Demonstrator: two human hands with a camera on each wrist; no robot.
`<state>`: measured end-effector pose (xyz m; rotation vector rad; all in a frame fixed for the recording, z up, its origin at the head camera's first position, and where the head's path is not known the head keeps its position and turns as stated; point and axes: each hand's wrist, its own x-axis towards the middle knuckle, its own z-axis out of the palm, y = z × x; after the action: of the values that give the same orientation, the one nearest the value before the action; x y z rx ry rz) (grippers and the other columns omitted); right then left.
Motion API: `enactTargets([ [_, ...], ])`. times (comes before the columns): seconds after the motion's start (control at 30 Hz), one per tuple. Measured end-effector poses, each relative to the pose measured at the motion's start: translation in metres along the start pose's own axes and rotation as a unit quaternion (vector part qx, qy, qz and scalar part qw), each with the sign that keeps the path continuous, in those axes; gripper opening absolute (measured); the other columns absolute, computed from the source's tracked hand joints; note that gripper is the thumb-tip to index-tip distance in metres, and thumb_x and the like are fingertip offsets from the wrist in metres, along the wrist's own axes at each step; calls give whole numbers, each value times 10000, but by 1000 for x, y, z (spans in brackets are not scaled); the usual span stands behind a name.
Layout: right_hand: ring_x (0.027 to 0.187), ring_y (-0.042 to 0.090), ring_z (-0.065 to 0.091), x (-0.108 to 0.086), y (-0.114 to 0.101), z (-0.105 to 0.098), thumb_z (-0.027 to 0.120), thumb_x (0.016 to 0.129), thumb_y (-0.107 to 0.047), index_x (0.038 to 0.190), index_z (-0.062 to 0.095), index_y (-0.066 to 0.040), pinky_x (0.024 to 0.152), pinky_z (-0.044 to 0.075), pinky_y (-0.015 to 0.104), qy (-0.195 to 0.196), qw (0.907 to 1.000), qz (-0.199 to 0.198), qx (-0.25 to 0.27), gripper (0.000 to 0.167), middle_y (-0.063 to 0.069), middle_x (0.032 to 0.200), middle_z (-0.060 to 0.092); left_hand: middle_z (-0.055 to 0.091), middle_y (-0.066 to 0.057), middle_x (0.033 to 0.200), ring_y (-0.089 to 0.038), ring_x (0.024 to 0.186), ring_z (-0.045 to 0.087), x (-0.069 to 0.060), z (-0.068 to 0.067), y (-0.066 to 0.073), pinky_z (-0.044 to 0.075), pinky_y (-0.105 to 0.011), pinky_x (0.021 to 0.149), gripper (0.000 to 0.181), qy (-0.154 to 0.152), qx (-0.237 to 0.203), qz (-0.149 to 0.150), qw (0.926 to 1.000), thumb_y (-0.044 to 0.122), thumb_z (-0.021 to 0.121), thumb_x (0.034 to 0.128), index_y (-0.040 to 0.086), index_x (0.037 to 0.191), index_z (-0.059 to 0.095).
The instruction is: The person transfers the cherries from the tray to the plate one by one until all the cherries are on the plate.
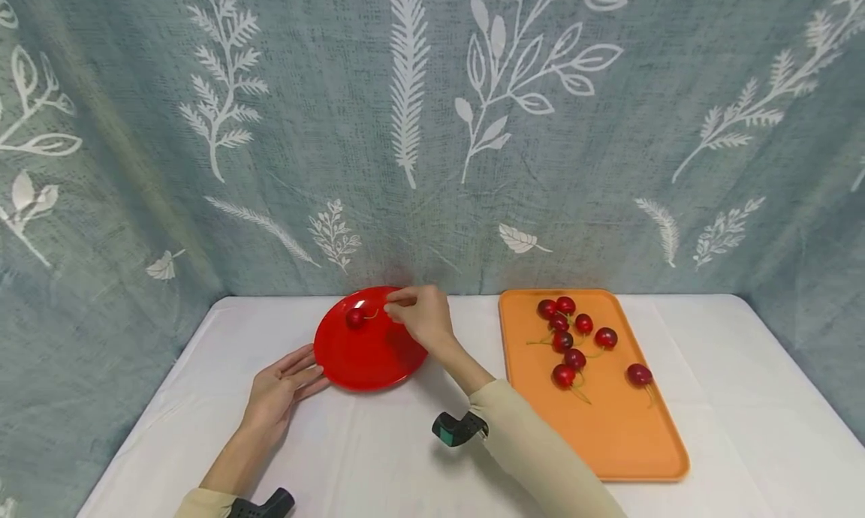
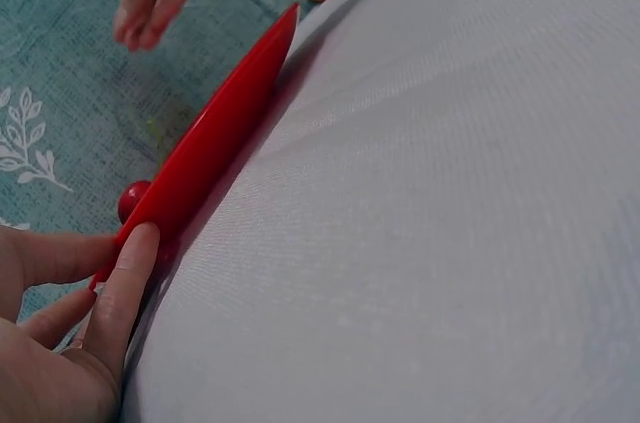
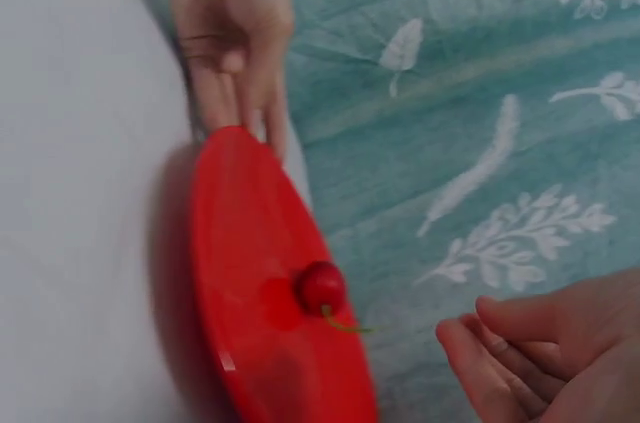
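A red plate (image 1: 368, 360) lies on the white cloth, left of centre, with one dark red cherry (image 1: 355, 318) on its far left part, stem pointing right. My left hand (image 1: 273, 398) grips the plate's left rim; in the left wrist view its fingers (image 2: 122, 293) lie along the rim, the cherry (image 2: 134, 201) close by. Over the plate's far right edge hovers my right hand (image 1: 422, 315), holding nothing. The right wrist view has the right hand's (image 3: 560, 353) thumb and fingers loosely bent, a small gap away from the cherry's stem (image 3: 345, 325).
To the right lies an orange tray (image 1: 595, 443) with several stemmed cherries (image 1: 563, 341), most in its far half and one (image 1: 638, 375) near its right edge. A blue-green curtain (image 1: 432, 225) with white leaf patterns hangs behind the table.
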<state>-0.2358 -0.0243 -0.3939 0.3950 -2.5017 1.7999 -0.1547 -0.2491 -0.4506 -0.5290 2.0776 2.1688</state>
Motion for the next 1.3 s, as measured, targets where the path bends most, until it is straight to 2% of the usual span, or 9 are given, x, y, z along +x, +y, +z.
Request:
enactTargets([
  [0.17,763,222,728,2,-11,-16,720,878,-49,1035,739,46,678,597,237,-267,9995,-176,23,184,142,923,743,377,-232,1502,-67,929,695,1,-1,1,561,-273,855,589,-2,-22,-19,10000,40,549,983,15,1519,305],
  [0.27,823,302,724,1,-17,-32,713,879,-33,1064,725,56,718,612,307,-408,9988,-206,171,206,172,974,734,370,-236,1508,-74,934,695,1,1,1,561,-277,856,597,-46,-72,-42,10000,39,556,979,11,1519,303],
  [0.43,895,344,708,0,-20,-64,705,882,-25,1087,718,48,770,609,371,-355,9987,-314,174,219,186,1025,724,378,-239,1502,-76,936,696,1,4,1,562,-275,853,606,-58,-88,-44,9999,59,576,977,17,1519,308],
  [0.73,862,266,722,-17,-10,-114,716,887,-70,1077,731,27,768,607,346,-168,9958,-598,-669,214,163,1016,732,400,-222,1491,-64,925,695,0,3,1,561,-260,849,615,57,-48,-43,10000,61,601,962,31,1514,330],
  [0.87,855,240,720,-29,-1,-132,711,895,-88,1067,740,-1,759,605,353,-136,9941,-470,-972,196,133,988,740,393,-236,1488,-70,917,698,-1,1,1,563,-263,845,611,27,-92,-1,10000,50,596,963,14,1510,327],
  [1.1,850,211,713,-46,16,-152,727,886,-119,1026,763,-42,738,601,352,-4,9886,-521,-1411,163,80,951,749,390,-234,1493,-72,908,701,-1,0,1,566,-261,838,603,24,-77,-28,10000,49,588,968,18,1511,328],
  [1.3,866,232,711,-61,23,-166,736,877,-114,1018,761,-28,741,601,352,22,9827,-601,-1751,167,92,970,745,401,-236,1485,-72,911,700,-1,0,1,565,-259,840,601,40,-54,1,10000,43,590,965,19,1509,335],
])
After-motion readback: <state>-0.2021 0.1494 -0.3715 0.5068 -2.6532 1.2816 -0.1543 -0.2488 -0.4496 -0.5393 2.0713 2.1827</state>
